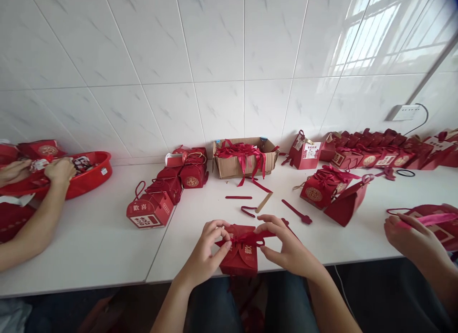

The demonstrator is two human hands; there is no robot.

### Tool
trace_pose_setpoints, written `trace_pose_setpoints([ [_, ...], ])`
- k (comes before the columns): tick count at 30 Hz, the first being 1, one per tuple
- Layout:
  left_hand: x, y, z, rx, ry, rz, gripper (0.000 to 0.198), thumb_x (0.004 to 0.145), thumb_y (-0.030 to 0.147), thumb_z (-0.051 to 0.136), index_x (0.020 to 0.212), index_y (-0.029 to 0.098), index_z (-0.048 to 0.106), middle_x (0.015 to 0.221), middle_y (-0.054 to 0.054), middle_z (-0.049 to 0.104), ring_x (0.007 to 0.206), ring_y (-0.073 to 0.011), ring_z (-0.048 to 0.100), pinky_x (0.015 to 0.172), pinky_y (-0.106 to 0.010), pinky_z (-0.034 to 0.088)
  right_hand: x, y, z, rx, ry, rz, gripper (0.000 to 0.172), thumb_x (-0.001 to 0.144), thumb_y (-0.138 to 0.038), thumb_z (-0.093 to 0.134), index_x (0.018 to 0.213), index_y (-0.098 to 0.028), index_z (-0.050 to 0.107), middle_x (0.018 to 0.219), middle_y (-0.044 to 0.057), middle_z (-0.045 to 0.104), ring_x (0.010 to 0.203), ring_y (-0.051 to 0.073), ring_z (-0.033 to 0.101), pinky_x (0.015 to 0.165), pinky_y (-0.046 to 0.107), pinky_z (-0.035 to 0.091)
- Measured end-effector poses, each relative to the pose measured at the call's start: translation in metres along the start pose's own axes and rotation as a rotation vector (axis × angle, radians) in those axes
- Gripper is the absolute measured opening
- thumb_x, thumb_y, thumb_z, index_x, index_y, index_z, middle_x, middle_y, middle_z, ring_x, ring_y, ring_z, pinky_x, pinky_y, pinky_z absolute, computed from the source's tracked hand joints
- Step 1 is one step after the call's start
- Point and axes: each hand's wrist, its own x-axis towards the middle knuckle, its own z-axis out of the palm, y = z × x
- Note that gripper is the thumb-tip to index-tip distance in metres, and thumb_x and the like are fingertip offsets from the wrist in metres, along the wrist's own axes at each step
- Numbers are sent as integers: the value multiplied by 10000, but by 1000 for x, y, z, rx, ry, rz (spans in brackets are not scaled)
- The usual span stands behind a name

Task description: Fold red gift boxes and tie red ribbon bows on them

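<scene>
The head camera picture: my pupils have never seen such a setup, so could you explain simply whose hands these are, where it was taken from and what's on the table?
There is no machine here: a person works with bare hands. The single picture comes from a camera worn on that person's head, looking forward and down, so the forearms reach in from the bottom edge. On the white table, a red box sits in front of them. The left hand pinches a red ribbon on top; the right hand is at its other side, though whether it grips is hard to tell. Beyond stands a cardboard box of ribbons, with more red boxes to both sides. Other people's hands show at the far left and right.
</scene>
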Motion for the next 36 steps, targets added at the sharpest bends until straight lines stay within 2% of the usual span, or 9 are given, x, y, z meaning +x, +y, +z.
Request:
trace_pose_setpoints([
  [2, 4, 2, 1, -52, -26, 7, 134, 885, 297, 486, 795, 215, 542, 1204, -80, 524, 1166, -220, 475, 1015, -374, 368, 4, -8, 2, 42, -41, -43, 319, 792, -211, 593, 1101, -291, 598, 1370, 52, 415, 1270, 246, 393, 1020, 405, 368],
  [5, 11, 2, 3, -88, -42, 13, 161, 887, 322, 499, 778, 214, 545, 1206, -71, 537, 1177, -214, 471, 1015, -371, 365, 15, -16, 17, -44, 1, -65, 234, 805, -279, 630, 1032, -323, 666, 1349, 42, 457, 1302, 274, 349, 1057, 478, 289],
  [8, 17, 1, 3, -74, -46, 34, 170, 878, 333, 518, 763, 213, 552, 1191, -64, 554, 1181, -214, 466, 1010, -372, 368, 26, -17, 36, -156, 47, -83, 132, 814, -305, 636, 921, -313, 713, 1298, 54, 514, 1267, 292, 379, 1031, 522, 273],
  [11, 22, -2, 1, -31, -44, 55, 173, 872, 332, 525, 750, 212, 553, 1183, -61, 565, 1173, -216, 466, 1010, -382, 368, 31, -12, 46, -207, 100, -79, 90, 818, -306, 638, 825, -286, 725, 1271, 56, 543, 1216, 287, 426, 1006, 524, 283],
  [20, 29, -9, -10, 397, 1, 157, 179, 874, 312, 518, 737, 217, 585, 1187, -32, 578, 1168, -255, 431, 956, -450, 341, 27, -4, 45, -210, 112, -41, 47, 777, -262, 669, 765, -269, 714, 1243, 55, 556, 1220, 281, 420, 997, 509, 276],
  [28, 26, -11, -8, 635, 84, 186, 193, 875, 348, 513, 768, 225, 616, 1249, -71, 510, 1206, -311, 388, 910, -490, 334, 25, -1, 50, -176, 144, 12, 48, 751, -239, 662, 743, -252, 708, 1186, 63, 588, 1190, 274, 450, 991, 483, 292],
  [32, 24, -14, -6, 677, 129, 196, 182, 885, 336, 501, 788, 228, 611, 1286, -85, 472, 1227, -317, 373, 929, -509, 315, 26, -2, 51, -186, 164, 23, 47, 742, -238, 667, 723, -252, 708, 1129, 64, 612, 1147, 276, 482, 969, 480, 310],
  [36, 21, -17, -2, 524, 118, 155, 169, 908, 320, 466, 816, 230, 574, 1258, -68, 495, 1211, -274, 404, 956, -477, 331, 27, -4, 52, -142, 163, 22, 36, 742, -222, 657, 722, -238, 683, 1135, 64, 602, 1147, 267, 485, 975, 474, 312],
])
